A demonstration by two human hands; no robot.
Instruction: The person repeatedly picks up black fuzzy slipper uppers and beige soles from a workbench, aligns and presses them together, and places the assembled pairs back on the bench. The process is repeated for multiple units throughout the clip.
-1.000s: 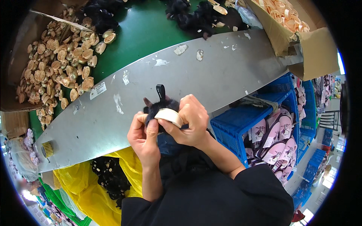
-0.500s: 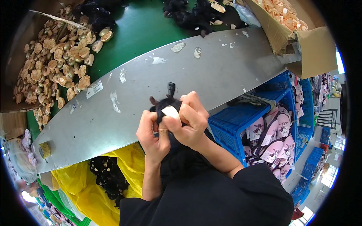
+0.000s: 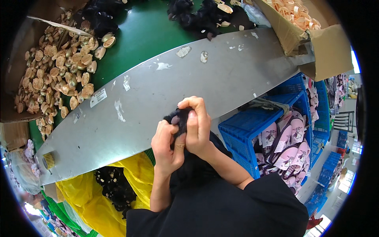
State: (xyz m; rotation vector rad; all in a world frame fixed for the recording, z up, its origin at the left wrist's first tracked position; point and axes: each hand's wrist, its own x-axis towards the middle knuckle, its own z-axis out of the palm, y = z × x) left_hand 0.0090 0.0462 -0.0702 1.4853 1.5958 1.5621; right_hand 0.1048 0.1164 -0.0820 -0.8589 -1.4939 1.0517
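Observation:
A small black furry plush piece [image 3: 183, 119] with a brownish ear-like tab is pinched between both my hands, just over the near edge of the metal table. Gripping its left side is my left hand [image 3: 166, 147], fingers curled and thumb pressed in. My right hand [image 3: 198, 127] closes on the right side, its index finger hooked over the top and its thumb on the fur. The fingers cover much of the piece, and whatever lies inside it is hidden.
The metal tabletop [image 3: 158, 91] borders a green surface [image 3: 138, 35] with black plush pieces [image 3: 197, 15]. Peach-and-gold plastic shells [image 3: 59, 67] heap at left. A cardboard box [image 3: 329, 49] stands far right, blue crates [image 3: 246, 122] of pink slippers at right, a yellow bag [image 3: 85, 197] below.
The plush piece has turned in my hands. Its pale hard part and the black tab on top no longer show. My right index finger now hooks over the top.

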